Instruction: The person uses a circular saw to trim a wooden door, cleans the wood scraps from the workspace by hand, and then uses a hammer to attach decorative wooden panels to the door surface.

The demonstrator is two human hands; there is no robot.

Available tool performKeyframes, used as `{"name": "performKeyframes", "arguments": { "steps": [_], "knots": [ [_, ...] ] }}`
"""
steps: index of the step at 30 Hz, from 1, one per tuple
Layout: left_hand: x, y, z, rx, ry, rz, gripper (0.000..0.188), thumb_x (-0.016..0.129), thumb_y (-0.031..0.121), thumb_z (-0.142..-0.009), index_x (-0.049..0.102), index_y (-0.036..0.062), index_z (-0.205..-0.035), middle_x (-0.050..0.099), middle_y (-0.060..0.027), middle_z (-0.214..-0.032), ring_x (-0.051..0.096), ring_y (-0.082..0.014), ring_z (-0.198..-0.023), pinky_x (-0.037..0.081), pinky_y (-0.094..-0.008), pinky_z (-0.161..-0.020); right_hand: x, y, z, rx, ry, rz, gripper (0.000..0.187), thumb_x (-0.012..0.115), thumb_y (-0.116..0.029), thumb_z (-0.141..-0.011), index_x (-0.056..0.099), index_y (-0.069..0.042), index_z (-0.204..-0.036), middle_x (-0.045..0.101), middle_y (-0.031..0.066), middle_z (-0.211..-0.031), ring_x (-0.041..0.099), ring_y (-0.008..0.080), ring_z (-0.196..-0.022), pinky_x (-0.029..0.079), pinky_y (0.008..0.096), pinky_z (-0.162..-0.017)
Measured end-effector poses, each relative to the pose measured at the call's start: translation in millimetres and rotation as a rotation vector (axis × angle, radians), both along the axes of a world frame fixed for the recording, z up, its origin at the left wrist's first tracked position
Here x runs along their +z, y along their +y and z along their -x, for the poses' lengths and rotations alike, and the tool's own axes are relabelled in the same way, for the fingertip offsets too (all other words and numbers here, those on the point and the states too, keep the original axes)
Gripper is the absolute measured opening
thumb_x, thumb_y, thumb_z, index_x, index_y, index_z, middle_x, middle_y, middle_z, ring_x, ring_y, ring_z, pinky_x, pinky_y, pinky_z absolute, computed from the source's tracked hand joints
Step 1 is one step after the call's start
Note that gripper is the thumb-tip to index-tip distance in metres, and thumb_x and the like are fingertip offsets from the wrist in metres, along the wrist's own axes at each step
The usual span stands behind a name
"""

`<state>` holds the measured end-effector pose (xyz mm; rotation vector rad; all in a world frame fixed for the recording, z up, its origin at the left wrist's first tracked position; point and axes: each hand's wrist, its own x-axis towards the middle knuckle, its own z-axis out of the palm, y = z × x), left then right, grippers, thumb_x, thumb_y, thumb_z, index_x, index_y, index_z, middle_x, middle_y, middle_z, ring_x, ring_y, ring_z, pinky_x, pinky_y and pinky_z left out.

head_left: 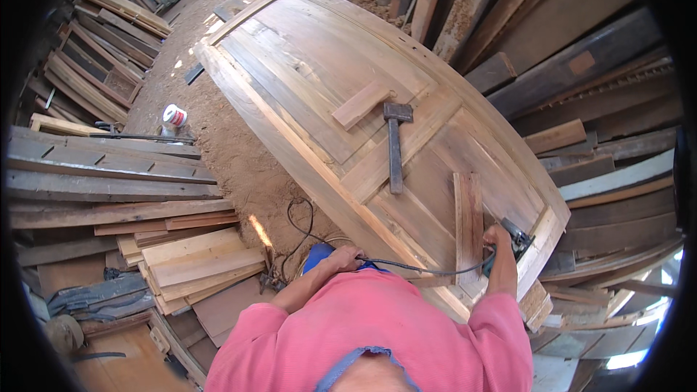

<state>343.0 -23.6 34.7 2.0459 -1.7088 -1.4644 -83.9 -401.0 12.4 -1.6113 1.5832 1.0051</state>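
Clasps corded power tool (518, 237) in right hand (497, 235) at near right end of wooden panel (435, 174), right of loose plank (468, 214). Has left hand (347, 258) beside cord (435, 272); cannot tell its grip.

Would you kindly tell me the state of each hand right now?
Left hand: beside the dark, thin power cord; its grip cannot be told.
Right hand: closed around the dark handheld power tool.

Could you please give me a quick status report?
Right hand gripping power tool at near right end of door. Left hand at waist by cord, grip unclear. Hammer, wood block, longer wood piece on door.
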Motion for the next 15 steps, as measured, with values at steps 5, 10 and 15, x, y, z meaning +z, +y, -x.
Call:
{"name": "performKeyframes", "arguments": {
  "steps": [5,10,15],
  "knots": [
    [7,-16,-33,0.012,0.093,-0.004,0.026,0.064,0.025,-0.086,0.072,0.0085,-0.105,0.074,-0.0159,-0.097,0.07,-0.0361,-0.093,0.055,-0.0432,-0.084,36,35,7,0.067,-0.074,0.286,0.021,0.066,-0.014,-0.069,0.074,0.003,-0.078,0.072,0.0231,-0.077,0.074,0.0395,-0.085,0.057,0.0485,-0.078],
    [21,-68,-87,0.322,0.133,0.001,0.032,0.064,0.028,-0.091,0.068,0.0047,-0.113,0.073,-0.0125,-0.085,0.071,-0.0239,-0.083,0.055,-0.0366,-0.075,104,56,41,-0.286,-0.111,0.481,0.023,0.066,-0.014,-0.073,0.071,0.008,-0.08,0.07,0.0219,-0.071,0.072,0.0317,-0.068,0.056,0.0459,-0.062],
    [33,-140,-141,0.454,0.0,0.285,0.049,0.067,0.027,-0.087,0.058,-0.0002,-0.127,0.071,-0.0199,-0.103,0.069,-0.0312,-0.092,0.055,-0.0399,-0.081,115,73,126,-1.06,-0.654,0.737,0.011,0.059,-0.008,-0.086,0.064,-0.001,-0.081,0.059,0.0081,-0.064,0.055,0.0169,-0.045,0.046,0.0322,-0.041]
  ]
}}
